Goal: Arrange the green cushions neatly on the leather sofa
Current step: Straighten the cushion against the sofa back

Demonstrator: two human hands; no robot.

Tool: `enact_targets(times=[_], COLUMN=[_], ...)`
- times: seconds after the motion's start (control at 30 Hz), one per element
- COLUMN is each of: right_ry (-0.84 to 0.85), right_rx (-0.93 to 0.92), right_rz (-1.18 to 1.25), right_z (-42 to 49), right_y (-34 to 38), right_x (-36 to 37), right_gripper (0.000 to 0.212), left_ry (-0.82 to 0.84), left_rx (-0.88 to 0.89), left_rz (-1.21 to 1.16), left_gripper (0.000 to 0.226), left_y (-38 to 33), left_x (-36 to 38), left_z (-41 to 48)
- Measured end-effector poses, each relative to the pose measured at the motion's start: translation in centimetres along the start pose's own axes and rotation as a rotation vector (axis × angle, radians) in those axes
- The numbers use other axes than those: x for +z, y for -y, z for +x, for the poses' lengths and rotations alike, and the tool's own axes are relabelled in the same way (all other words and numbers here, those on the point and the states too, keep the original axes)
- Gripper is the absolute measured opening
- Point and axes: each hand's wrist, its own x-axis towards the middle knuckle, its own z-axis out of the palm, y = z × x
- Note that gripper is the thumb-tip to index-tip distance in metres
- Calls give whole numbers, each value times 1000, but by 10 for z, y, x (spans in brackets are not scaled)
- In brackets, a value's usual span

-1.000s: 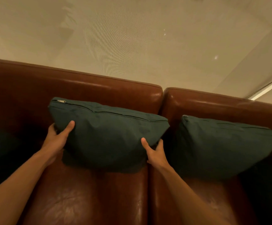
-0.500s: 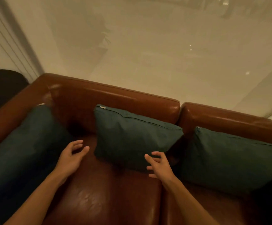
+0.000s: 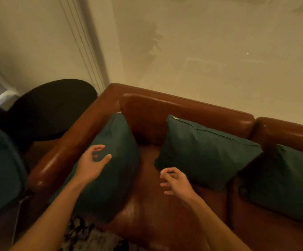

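Green cushion (image 3: 118, 134) beneath loosely spread L hand (image 3: 92, 163); R hand (image 3: 176, 182) half-curled, empty, above leather sofa seat (image 3: 147, 205).

Views on my feed: 1, head-worn, wide-angle.
Position: above the front of the leather sofa (image 3: 183, 109), at its armrest (image 3: 65, 151) end.
Facing: forward and down onto the seat, with the wall (image 3: 219, 51) filling the upper frame.
Range: close. Both forearms enter from the bottom edge, with the left hand (image 3: 91, 163) and right hand (image 3: 176, 182) mid-frame.
Framing: tilted, so the sofa back runs diagonally.
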Motion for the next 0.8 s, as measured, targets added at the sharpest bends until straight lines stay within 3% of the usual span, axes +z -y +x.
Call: enact_targets(times=[0.1,0.23,0.3,0.37,0.47,0.5,0.57,0.67,0.8], right_ry=[25,31,2,18,25,19,34,50,67], right_rx=[52,70,100,154,185,201,242,275,281], right_rz=[9,99,158,251,331,324,290,241,163], right_z=[6,25,39,56,63,61,56,48,43], right_y=[-11,-33,-51,-77,-79,-72,-59,-54,-60], right_x=[67,160,204,238,266,270,274,277,281], right_gripper=[18,3,22,56,104,115,115,87,75], left_ry=[9,217,364,486,616,631,602,542,550], left_rx=[-68,-195,-278,-351,-370,-350,-318,-305,-287], left_rz=[113,230,187,129,11,-24,-59,-79,-152], left_gripper=[56,95,118,143,157,155,137,112,87], left_y=[39,86,107,125,141,143,151,160,164], left_x=[-42,-77,-84,-88,-84,-81,-75,-73,-76], left_z=[24,39,41,42,44,42,40,37,32])
